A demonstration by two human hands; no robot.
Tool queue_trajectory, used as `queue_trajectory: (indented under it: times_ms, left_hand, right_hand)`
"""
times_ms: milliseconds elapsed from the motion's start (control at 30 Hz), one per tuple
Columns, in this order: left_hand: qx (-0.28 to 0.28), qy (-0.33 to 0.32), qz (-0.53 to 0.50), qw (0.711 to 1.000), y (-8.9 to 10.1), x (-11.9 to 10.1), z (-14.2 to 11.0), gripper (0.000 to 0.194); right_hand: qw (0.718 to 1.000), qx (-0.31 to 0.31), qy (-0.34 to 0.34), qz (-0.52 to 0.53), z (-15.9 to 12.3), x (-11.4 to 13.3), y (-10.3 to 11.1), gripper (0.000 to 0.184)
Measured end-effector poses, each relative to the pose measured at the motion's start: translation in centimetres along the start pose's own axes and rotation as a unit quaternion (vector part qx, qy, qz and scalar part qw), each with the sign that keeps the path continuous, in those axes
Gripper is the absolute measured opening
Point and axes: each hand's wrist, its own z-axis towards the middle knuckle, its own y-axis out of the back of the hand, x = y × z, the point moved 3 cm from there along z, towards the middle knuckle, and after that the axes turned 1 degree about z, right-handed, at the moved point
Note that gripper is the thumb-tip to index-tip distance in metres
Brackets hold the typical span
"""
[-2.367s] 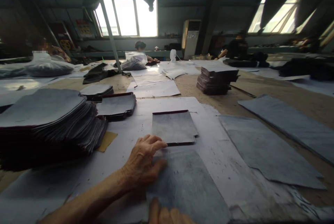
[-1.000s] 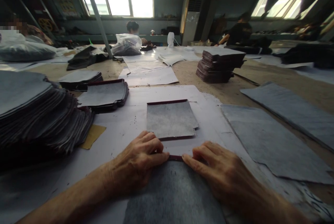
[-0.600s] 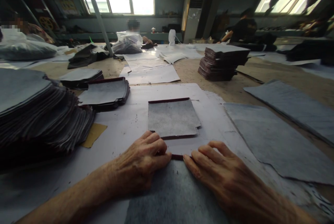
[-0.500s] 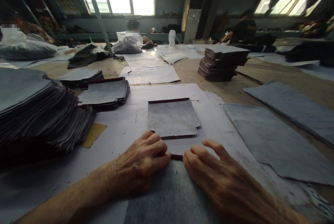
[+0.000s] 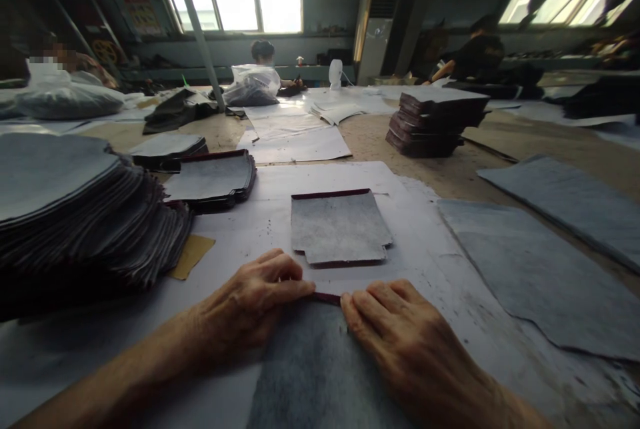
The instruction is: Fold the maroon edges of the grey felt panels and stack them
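Note:
A grey-backed sheet (image 5: 320, 362), perhaps leather or fabric, lies in front of me with a narrow dark red strip folded along its far edge. My left hand (image 5: 263, 292) is closed, thumb and fingers pinching the left part of that edge. On the right part, my right hand (image 5: 400, 326) has its fingers together and bent, their tips pressing on the fold. A short stretch of the strip shows between the hands. Just beyond them rests a smaller grey piece (image 5: 340, 226) with dark red folded edges and notched near corners.
A tall stack of grey sheets (image 5: 55, 179) stands at left, with a smaller stack (image 5: 210, 179) behind it and a tan scrap (image 5: 193, 256) alongside. Large grey sheets (image 5: 530, 269) lie at right. A dark red stack (image 5: 435, 122) stands farther back. Other people sit across the table.
My left hand has shifted left along the folded edge. My right hand's raised index finger has come down beside the others. The whole view has swung slightly left.

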Motion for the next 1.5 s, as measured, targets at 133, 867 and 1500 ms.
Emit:
queue_trajectory:
  times_ms: [133, 867, 1500]
  left_hand:
    - [-0.029, -0.020, 0.020, 0.999, 0.3, 0.5, -1.0, 0.035]
    - [0.022, -0.019, 0.070, 0.997, -0.1, 0.3, -0.6, 0.029]
    - [-0.002, 0.027, 0.028, 0.999, 2.5, 1.3, -1.5, 0.023]
  right_hand:
    - [1.000, -0.025, 0.001, 0.018, 0.2, -0.2, -0.2, 0.033]
    - [0.997, -0.015, 0.018, 0.069, 2.5, 1.4, -1.4, 0.034]
    - [0.976, 0.167, -0.041, 0.132, 3.7, 0.1, -2.4, 0.059]
